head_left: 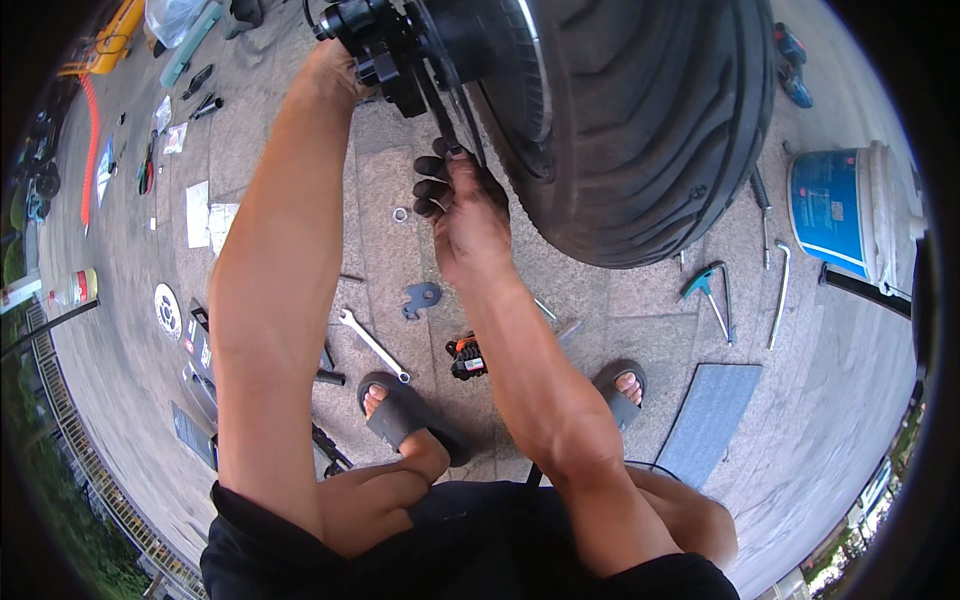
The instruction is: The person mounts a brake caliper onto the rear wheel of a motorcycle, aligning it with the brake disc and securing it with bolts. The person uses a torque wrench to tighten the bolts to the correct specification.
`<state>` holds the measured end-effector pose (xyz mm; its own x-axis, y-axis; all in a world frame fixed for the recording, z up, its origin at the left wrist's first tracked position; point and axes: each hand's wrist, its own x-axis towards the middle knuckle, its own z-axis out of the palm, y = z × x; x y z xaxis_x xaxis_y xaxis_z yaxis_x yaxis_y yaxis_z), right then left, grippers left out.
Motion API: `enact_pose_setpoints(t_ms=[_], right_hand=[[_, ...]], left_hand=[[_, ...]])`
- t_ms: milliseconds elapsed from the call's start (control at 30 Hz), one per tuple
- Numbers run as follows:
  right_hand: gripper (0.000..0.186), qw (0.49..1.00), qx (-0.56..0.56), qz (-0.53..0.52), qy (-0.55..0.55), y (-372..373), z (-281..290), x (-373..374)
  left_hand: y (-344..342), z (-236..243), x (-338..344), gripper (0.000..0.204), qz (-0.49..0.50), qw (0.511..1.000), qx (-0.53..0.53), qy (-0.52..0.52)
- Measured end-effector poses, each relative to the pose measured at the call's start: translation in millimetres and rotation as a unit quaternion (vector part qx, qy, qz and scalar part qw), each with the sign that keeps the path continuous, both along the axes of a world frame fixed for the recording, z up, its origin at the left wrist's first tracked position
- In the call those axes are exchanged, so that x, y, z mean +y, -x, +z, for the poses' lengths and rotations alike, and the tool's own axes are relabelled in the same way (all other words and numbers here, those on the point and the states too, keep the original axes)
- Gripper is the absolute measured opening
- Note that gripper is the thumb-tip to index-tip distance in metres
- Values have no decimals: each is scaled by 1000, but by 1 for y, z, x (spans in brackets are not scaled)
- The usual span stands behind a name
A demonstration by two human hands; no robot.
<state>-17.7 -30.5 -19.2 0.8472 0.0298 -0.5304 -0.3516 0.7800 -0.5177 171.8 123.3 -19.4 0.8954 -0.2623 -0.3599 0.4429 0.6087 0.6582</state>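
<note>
A large black tyre on a wheel (630,120) fills the upper right, beside a black mechanical assembly (380,60). My left hand (340,68) is up at that assembly's left side, its fingers mostly hidden behind it. My right hand (462,205), with blackened fingers curled, grips around the lower end of a dark bar (438,110) beside the tyre. Below lie a silver nut (400,214), a grey bracket (422,298), a spanner (372,345) and a small black-and-orange part (468,357).
A blue-and-white bucket (828,211) stands at right, near hex keys (783,295), a T-handle tool (714,300) and a grey board (708,425). Pliers (146,170), papers (197,215) and an orange coiled hose (88,150) lie at left. My sandalled feet are below.
</note>
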Motion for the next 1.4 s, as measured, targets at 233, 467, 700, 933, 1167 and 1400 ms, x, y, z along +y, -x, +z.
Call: enact_pose_setpoints(t_ms=[233,467,700,933,1167,1400], right_hand=[[24,999,-14,25,-31,7,13,-6],[22,999,10,28,-25,6,18,-3],[26,999,33,23,-9,-1,6,2],[25,1000,15,-18,-11,8,13,6],[20,999,26,-36,6,10,24,2],[24,998,29,-10,-63,15,30,2]], left_hand=[[25,-4,-18,39,-64,997,26,40],[45,17,-37,41,7,998,0,67],[47,31,-43,40,84,995,53,-12],[42,28,-40,44,5,999,4,52],[33,13,-34,36,-56,991,-9,120],[34,13,-37,56,20,997,1,-80]])
